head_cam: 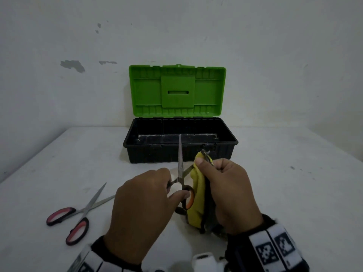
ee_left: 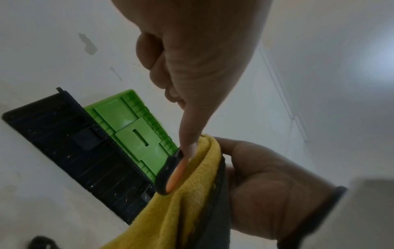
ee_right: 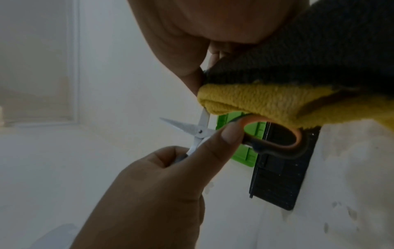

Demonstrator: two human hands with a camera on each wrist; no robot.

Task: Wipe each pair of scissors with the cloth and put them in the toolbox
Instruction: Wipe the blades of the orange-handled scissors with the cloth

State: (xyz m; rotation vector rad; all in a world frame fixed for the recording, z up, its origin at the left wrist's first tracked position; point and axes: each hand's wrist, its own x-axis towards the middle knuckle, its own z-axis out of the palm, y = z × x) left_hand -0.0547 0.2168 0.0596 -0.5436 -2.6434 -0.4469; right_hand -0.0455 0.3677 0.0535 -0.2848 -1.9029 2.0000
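Observation:
My left hand (head_cam: 176,188) grips the orange-and-black handles of a pair of scissors (head_cam: 180,154) held above the table, blades spread. One blade points up toward the toolbox; the other runs right into a folded yellow and dark grey cloth (head_cam: 197,193). My right hand (head_cam: 208,163) pinches that cloth around the blade, whose tip is hidden. In the right wrist view the scissors' pivot (ee_right: 199,131) shows below the cloth (ee_right: 266,101). The left wrist view shows my thumb on the orange handle (ee_left: 172,176) beside the cloth (ee_left: 192,193). The open toolbox (head_cam: 149,156) has a black base and a raised green lid (head_cam: 177,91).
A second pair of scissors (head_cam: 78,216) with red-and-black handles lies on the white table (head_cam: 294,193) at my left, blades spread. The toolbox stands against the back wall. The table's left edge runs diagonally near the red scissors.

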